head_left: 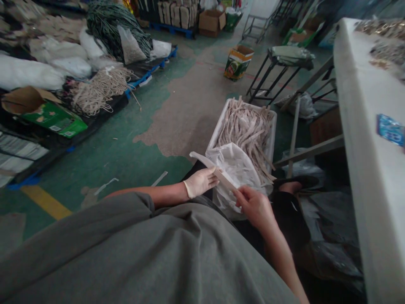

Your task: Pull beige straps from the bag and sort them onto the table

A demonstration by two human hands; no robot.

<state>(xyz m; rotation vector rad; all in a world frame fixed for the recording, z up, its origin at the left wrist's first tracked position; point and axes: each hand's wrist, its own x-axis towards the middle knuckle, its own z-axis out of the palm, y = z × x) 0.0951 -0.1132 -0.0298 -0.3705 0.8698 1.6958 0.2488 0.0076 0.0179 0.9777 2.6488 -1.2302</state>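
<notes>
Now a pale strip is held slantwise between two hands, right over the near edge of the white tub. At the strip's lower end, a firm pinch is being made by the bare right hand, thumb against bent forefinger. Further up, the strip is gripped by the gloved left hand, its fingers fairly straight and closed together under the thumb. Past those fingertips the free end is left sticking out, beyond the tub's near left corner.

The tub itself is filled with loose strips, tangled and heaped up to the far edge, a few spilled over near the right edge. Over the near edge a crumpled white bag is draped, just beneath the hands.

To the right, the desk is seen: a blue packet is laid in from its left edge, and small pieces are heaped toward its far edge. Across the floor, pale cord is piled at the right edge of a pallet, and a yellow-and-green box is stood past the tub's far edge.
</notes>
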